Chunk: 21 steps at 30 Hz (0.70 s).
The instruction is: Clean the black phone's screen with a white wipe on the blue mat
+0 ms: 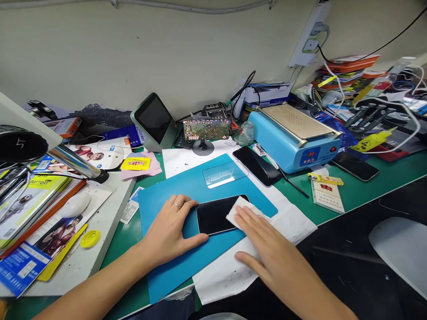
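Note:
A smartphone [215,216] with a dark screen lies face up on a blue work mat [180,275]. My left hand [170,229] spans its left end, thumb along the near edge and forefinger at the far corner, bracing it. Under the fingers of my right hand [267,242] is a folded white wipe [245,204], pressed flat over the right end of the screen; the thumb stands apart. Just beyond the phone, a clear glass screen protector [225,174] rests on the mat.
Behind the mat, a propped phone [207,130] shows a game. A second dark phone [256,165] lies near a blue heating-plate machine [293,138]. White paper [227,278] sticks out under the mat. Booklets and a lamp post [78,162] stand left; a cigarette box [327,196] lies right.

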### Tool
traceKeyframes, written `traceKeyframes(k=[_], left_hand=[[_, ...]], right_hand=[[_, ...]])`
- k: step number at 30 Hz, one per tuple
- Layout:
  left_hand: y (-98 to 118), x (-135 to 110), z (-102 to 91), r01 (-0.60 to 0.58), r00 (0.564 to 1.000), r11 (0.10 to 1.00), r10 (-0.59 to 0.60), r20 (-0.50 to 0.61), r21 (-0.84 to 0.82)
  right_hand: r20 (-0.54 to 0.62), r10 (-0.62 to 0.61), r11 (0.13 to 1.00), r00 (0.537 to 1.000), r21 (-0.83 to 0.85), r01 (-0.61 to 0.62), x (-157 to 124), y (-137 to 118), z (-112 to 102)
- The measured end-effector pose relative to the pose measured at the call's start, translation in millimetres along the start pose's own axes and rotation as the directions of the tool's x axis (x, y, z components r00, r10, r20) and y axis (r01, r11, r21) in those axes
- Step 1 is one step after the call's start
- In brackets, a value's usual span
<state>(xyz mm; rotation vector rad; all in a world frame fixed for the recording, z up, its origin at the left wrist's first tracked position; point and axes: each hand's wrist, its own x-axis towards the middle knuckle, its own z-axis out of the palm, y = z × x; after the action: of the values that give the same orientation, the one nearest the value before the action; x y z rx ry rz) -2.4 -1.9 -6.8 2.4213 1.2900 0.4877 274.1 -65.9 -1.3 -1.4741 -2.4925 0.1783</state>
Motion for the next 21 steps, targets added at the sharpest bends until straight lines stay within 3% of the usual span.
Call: traceKeyframes(k=[5, 8, 11, 15, 18, 21], left_hand=[[0.8, 0.2, -1.7, 0.006, 1.000, 1.000, -0.006, -0.010, -0.015], [1.6, 0.8, -2.5, 0.012, 1.000, 1.000, -0.012, -0.003, -0.022], [2.2, 1.2, -2.1, 0.015, 1.000, 1.000, -0.015, 0.001, -0.023], [2.6, 0.6, -0.5, 0.006, 1.000, 1.000, -0.006, -0.003, -0.023], [3.2, 0.8, -0.7, 0.005, 1.000, 1.000, -0.005, 0.013, -0.030], [4.8, 1.8, -2.4, 0.012, 1.000, 0.999, -0.011, 0.022, -0.046]], right_hand=[[-0.130, -0.019, 0.997, 0.991, 0.071, 0.028, -9.4, 26.8, -5.6], [-0.197, -0.031, 0.988, 0.980, 0.139, 0.059, 2.3, 30.4, -12.9], [-0.219, -0.032, 0.974, 0.975, 0.213, 0.079, 37.8, 19.6, -20.9], [-0.221, -0.154, 0.937, 0.963, 0.277, 0.214, 101.7, -8.3, -25.0], [-0.107, -0.232, 0.953, 0.967, 0.176, 0.248, 132.8, -8.9, -26.4], [0.065, -0.152, 0.987, 0.986, 0.056, 0.149, 142.2, 24.9, -28.7]])
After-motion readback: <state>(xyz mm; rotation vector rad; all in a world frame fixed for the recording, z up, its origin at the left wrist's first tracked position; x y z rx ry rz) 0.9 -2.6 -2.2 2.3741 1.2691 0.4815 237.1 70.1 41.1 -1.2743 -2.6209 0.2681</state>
